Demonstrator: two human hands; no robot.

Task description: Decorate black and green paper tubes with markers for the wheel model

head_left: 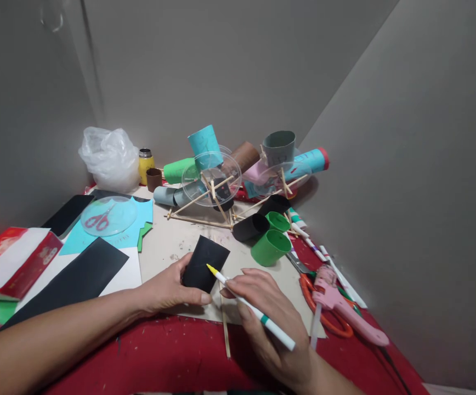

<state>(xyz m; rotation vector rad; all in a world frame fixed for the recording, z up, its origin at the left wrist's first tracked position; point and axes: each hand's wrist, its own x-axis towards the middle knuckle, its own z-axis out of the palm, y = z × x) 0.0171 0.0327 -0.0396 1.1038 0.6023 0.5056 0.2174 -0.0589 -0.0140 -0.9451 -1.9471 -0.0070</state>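
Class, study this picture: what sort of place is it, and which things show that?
Probably a craft corner: a pink plastic glue gun over orange-handled scissors, coloured paper tubes on a wooden stick frame, and a yellow-tipped white marker at a black paper tube.

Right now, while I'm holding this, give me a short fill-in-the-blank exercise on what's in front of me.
1. The left hand grips a ____ paper tube.
2. The right hand holds a white marker with a ____ tip.
3. The glue gun lying across the orange scissors is ____.
Missing words: black, yellow, pink.
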